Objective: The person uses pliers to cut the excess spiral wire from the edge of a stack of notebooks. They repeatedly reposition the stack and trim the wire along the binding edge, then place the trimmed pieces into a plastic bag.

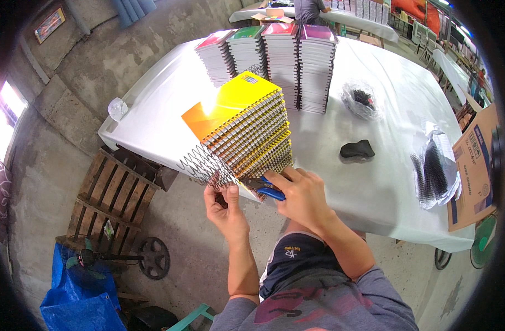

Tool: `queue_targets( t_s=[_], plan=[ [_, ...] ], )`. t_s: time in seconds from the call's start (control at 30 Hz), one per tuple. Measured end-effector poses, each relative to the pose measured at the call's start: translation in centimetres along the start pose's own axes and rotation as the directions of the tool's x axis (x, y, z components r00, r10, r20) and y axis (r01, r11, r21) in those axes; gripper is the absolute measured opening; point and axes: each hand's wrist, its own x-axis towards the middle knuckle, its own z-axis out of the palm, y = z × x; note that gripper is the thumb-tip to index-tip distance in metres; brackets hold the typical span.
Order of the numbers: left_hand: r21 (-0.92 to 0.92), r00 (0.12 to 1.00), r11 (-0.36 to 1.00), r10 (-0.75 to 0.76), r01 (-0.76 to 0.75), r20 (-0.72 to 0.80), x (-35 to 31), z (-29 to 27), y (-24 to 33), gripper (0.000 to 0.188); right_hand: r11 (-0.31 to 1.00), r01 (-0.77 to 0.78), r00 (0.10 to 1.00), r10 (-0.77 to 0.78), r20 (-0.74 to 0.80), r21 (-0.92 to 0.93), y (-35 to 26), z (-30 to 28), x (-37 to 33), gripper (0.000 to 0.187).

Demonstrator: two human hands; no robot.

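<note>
A tall stack of spiral notebooks (247, 138) with yellow and orange covers stands at the table's near edge, directly in front of me. Loose ends of metal binding coils (200, 164) stick out past its lower left corner. My left hand (227, 214) is closed there, thumb and fingers pinching a coil end. In my right hand (306, 199) is a pair of blue-handled pliers (272, 192), its jaws against the bound edge near the bottom of the stack. The fingers and notebooks partly hide the jaws, so what they grip cannot be made out.
Several notebook stacks (282, 69) line the far side of the white-covered table (385, 182). To the right lie a clear bag (362, 100), a black lump (357, 149), a bag of black coils (434, 171) and a cardboard box (476, 171). A wooden pallet (106, 201) stands lower left.
</note>
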Motion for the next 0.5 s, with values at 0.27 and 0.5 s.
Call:
queue_targets(
  t_s=[0.27, 0.5],
  plan=[
    [-0.087, 0.994, 0.99, -0.109, 0.111, 0.022, 0.0, -0.1, 0.4, 0.019, 0.999, 0.01, 0.993, -0.015, -0.115, -0.046, -0.5, -1.2, 0.6, 0.058],
    [-0.054, 0.997, 0.995, -0.081, 0.081, 0.018, 0.0, -0.3, 0.1, 0.017, 0.992, 0.005, 0.99, -0.023, -0.141, -0.124, -1.1, -1.2, 0.8, 0.059]
  ],
)
